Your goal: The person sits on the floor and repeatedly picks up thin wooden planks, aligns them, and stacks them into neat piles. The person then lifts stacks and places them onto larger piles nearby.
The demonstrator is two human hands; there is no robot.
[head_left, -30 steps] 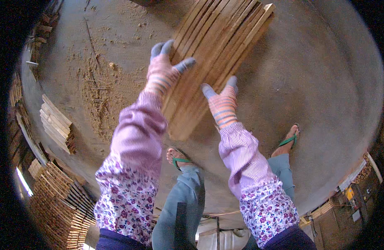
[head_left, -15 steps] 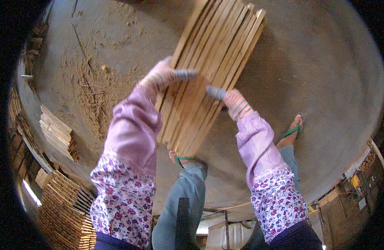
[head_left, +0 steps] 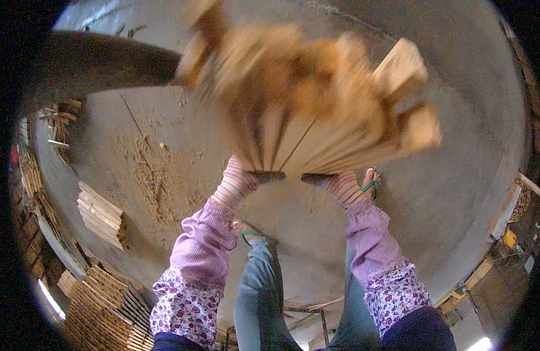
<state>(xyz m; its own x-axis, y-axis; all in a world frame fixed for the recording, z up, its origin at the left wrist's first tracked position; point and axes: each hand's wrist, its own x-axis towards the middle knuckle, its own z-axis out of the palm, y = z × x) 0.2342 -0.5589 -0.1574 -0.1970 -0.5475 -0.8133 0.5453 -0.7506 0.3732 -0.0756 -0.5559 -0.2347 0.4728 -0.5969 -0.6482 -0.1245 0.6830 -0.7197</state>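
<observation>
- Left hand [head_left: 239, 182]: gloved in a striped knit, closed on the near ends of a bundle of wooden slats [head_left: 316, 117]; I see its fingers curled under the lower edge of the bundle.
- Right hand [head_left: 340, 186]: gloved the same way, gripping the near ends of the same bundle just beside the left hand; the two hands are close together but apart.
- Bundle of wooden slats: held up in front of my camera, near ends gathered in both hands, far ends fanned out and tilted toward the upper right. The far ends are heavily blurred, so I cannot count the slats or tell how they sit against each other.
- Concrete floor [head_left: 457, 193]: well below the bundle, with a patch of sawdust [head_left: 156, 178] at left.
- Feet in green sandals [head_left: 370, 181]: planted on the floor directly under the hands.
- Stack of slats [head_left: 100, 215]: lying on the floor at left, well apart from the hands; larger piles [head_left: 100, 304] stand at lower left.
- Risk, in my judgement: the fanned far ends suggest the bundle is loosely packed, and both hands hold one end only, so a slat could slip free and fall toward the sandalled feet.
- Further risk: the long unsupported end could swing and twist the grip open.
</observation>
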